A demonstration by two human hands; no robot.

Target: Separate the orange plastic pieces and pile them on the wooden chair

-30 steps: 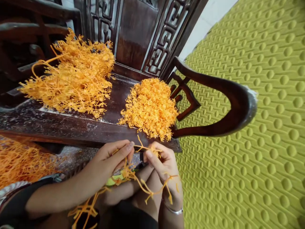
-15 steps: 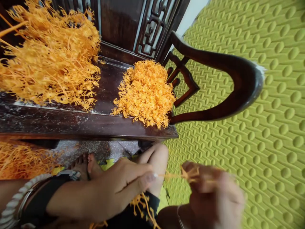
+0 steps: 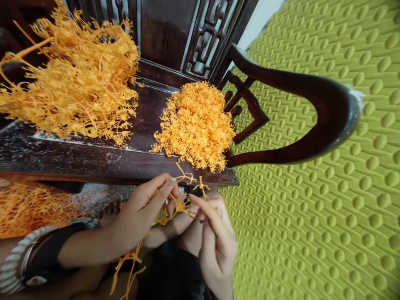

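Note:
My left hand pinches a thin, branched orange sprig, plastic by its look, between thumb and fingers. More orange strands hang below that wrist. My right hand is close beside it, over my knees, its index finger reaching to the sprig's tips and the other fingers curled in. A small forked orange piece sticks up just above the right fingertips; whether those fingers grip it is hard to make out. On the dark wooden bench lies a compact heap of small orange spiky pieces.
A larger tangle of orange sprigs with long stems lies on the bench's left. More orange strands are on the floor at lower left. The curved armrest stands out over a yellow-green studded mat.
My right hand has come in leftward from the far right to meet my left hand. The left hand has moved up and left, still holding orange strands. The view has shifted slightly.

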